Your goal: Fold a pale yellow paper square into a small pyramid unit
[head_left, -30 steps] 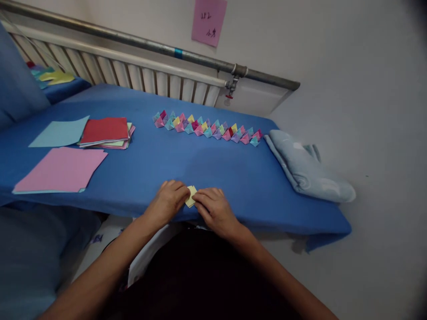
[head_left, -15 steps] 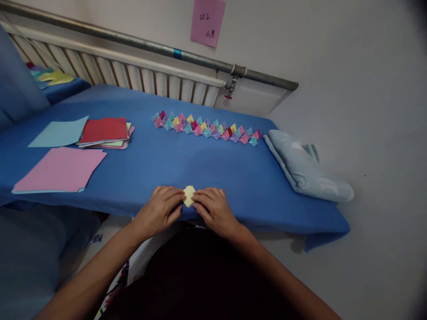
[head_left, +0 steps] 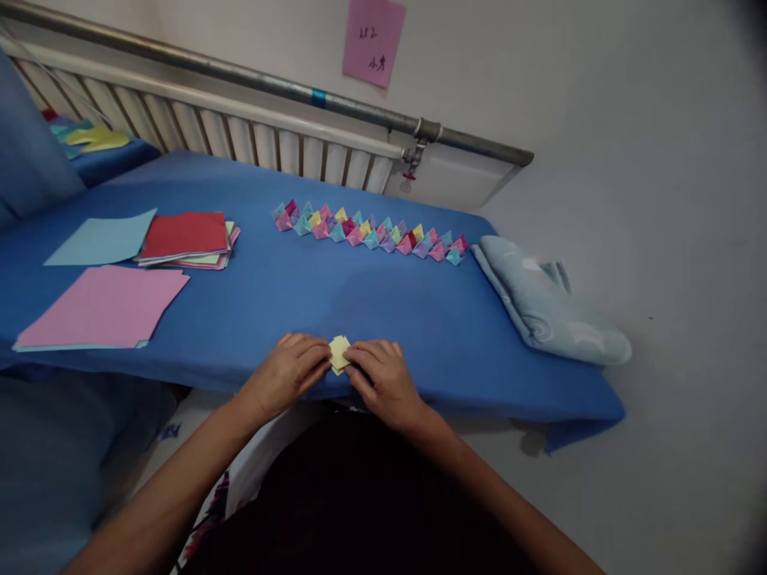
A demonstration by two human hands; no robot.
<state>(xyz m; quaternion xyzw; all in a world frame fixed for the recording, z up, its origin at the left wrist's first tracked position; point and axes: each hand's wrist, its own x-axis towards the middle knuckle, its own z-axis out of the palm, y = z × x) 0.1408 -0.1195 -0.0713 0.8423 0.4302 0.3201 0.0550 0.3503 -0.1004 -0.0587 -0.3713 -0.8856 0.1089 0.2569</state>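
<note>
Between my two hands is a small folded piece of pale yellow paper (head_left: 339, 352), close to the front edge of the blue-covered table (head_left: 288, 295). My left hand (head_left: 292, 369) pinches its left corner, and my right hand (head_left: 382, 378) pinches the right corner. Layers show at the paper's lower edge, slightly apart. Fingertips hide both side corners. Beyond my hands, folded paper pieces (head_left: 371, 238) in pink, blue, yellow, purple and red stand in two long rows.
On the left lie a pink paper stack (head_left: 101, 307), a light blue sheet (head_left: 101, 239) and a red-topped paper stack (head_left: 184, 234). A folded pale blue blanket (head_left: 542, 299) rests at the right end. Behind the table run a radiator (head_left: 240, 136) and a metal pipe (head_left: 257, 76).
The yellow paper's lower layers now spread a little apart at the bottom. My left thumb has tucked in closer beneath the fingers. Both hands stay in nearly the same place.
</note>
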